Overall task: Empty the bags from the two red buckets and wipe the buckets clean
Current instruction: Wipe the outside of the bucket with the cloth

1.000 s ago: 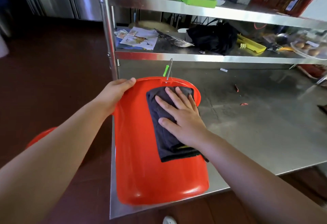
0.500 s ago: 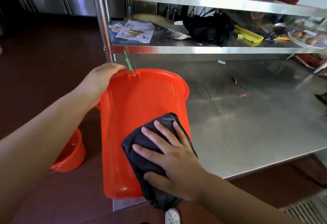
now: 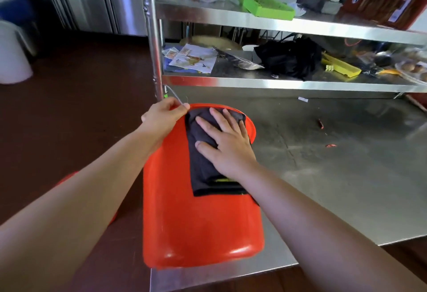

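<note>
Red bucket [image 3: 198,222] lying on its side at steel table [image 3: 346,176] corner. Right hand [image 3: 226,144] flat, fingers spread, pressing dark cloth [image 3: 203,171] onto bucket wall. Left hand [image 3: 161,118] curled, gripping rim near wire handle [image 3: 175,95].

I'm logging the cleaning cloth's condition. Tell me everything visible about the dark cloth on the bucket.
The dark cloth is charcoal-black fabric, folded into a long rectangle, with a thin yellow-green strip showing at its near end. It lies flat on the outer wall of the red bucket, which lies on its side on the steel table. The right hand presses it with spread fingers. The left hand grips the bucket's rim beside it.
</note>
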`<state>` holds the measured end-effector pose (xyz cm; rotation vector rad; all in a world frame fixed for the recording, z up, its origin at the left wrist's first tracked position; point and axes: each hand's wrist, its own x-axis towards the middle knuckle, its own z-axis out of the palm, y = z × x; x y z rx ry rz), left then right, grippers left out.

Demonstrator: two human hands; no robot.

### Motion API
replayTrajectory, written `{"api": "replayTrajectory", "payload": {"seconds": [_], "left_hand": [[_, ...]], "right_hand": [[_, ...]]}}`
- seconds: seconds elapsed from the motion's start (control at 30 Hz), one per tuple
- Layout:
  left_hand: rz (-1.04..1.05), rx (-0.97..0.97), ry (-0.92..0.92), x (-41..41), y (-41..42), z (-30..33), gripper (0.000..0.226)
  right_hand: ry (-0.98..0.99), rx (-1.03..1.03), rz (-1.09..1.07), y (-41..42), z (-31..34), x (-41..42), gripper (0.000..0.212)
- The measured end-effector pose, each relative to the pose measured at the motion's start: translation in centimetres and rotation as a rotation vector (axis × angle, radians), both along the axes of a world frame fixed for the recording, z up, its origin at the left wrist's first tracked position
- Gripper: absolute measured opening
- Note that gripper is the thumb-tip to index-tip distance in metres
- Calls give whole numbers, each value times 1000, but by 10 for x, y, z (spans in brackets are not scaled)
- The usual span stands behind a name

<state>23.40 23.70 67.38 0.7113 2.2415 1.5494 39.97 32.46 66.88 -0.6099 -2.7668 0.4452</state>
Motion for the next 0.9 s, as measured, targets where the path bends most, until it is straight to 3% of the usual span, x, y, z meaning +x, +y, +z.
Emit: {"api": "replayTrajectory", "payload": {"seconds": [0.2, 0.4, 0.57, 0.9], "left_hand": [[-1, 63, -110, -4, -12, -3, 35], [11, 60, -114, -8, -24, -7, 34], [-9, 152, -210, -10, -32, -12, 18], [47, 313, -413, -12, -41, -13, 17]], "right_hand": [[-36, 65, 9, -9, -2, -7, 56], [-52, 118, 152, -59, -18, 62, 59], [-55, 118, 207, -88, -39, 113, 59], [-38, 12, 101, -44, -15, 51, 53]]}}
